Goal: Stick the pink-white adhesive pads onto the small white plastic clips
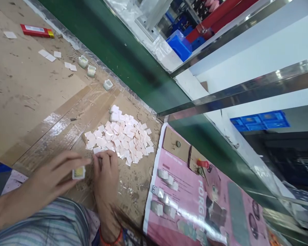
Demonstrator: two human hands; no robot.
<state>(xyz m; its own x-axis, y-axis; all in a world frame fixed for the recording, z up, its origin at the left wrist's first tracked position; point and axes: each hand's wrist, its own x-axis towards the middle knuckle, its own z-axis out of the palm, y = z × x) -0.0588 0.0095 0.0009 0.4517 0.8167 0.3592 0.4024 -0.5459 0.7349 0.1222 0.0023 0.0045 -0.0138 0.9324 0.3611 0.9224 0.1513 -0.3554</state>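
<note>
My left hand (58, 172) holds a small white box-shaped piece (78, 173) with a yellow inside, gripped between thumb and fingers above the cardboard. To its right, my right hand (106, 176) has its fingers curled at the near edge of a heap of small pale square pieces (125, 135). One white square (97, 149) shows at the right fingertips and looks pinched there. A few white blocks (114, 112) lie at the far left edge of the heap.
Three small white boxes (91, 70) and several loose squares (50, 57) lie farther off on the cardboard surface (36, 102), near a red packet (37, 30). A pink printed mat (184, 205) at right bears white blocks (157, 207) and a red-topped item (202, 163). A green wall panel (113, 44) borders the table.
</note>
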